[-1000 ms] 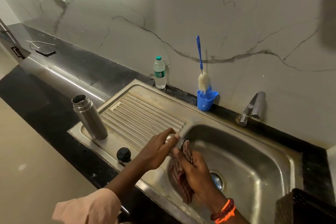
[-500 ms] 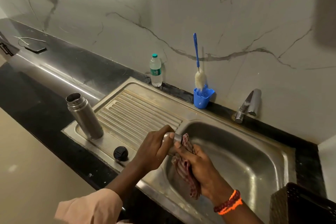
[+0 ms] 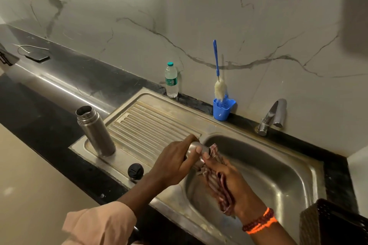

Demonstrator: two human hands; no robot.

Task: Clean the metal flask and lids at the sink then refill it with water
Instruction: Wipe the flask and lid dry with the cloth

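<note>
Cylindrical brushed-steel flask (image 3: 95, 131): stands upright and uncapped at the left end of the ribbed steel drainboard (image 3: 151, 125), threaded neck narrower than the body, dark open mouth, dull grey sheen with a soft vertical highlight.

Round black plastic inner lid (image 3: 135, 171): lies on the flat front rim of the drainboard, right of the flask and apart from it, just beside the left wrist.

Shiny steel outer cap (image 3: 196, 150): held over the left edge of the stainless sink basin (image 3: 278, 175); rounded, polished, mostly covered by fingers.

Left hand (image 3: 175, 163): fingers and thumb curled round the steel cap, gripping it.

Right hand (image 3: 229, 183): clutches a striped maroon-and-white cloth (image 3: 219, 187), thumb pressing the cloth against the open end of the cap; the cloth hangs down into the basin. Orange and dark beaded bracelets (image 3: 260, 221) on the wrist.

Chrome tap (image 3: 271, 115): mounted behind the basin on the black stone desk (image 3: 49, 125); no water visible.

Blue plastic cup (image 3: 222, 108) holding a blue-handled bottle brush with white bristles (image 3: 219, 87): against the marbled wall, behind the drainboard.

Clear plastic water bottle with green cap (image 3: 171, 80): upright, left of the blue cup, well apart from it.

Dark woven basket (image 3: 334, 224): lower right corner, partly cut off.
</note>
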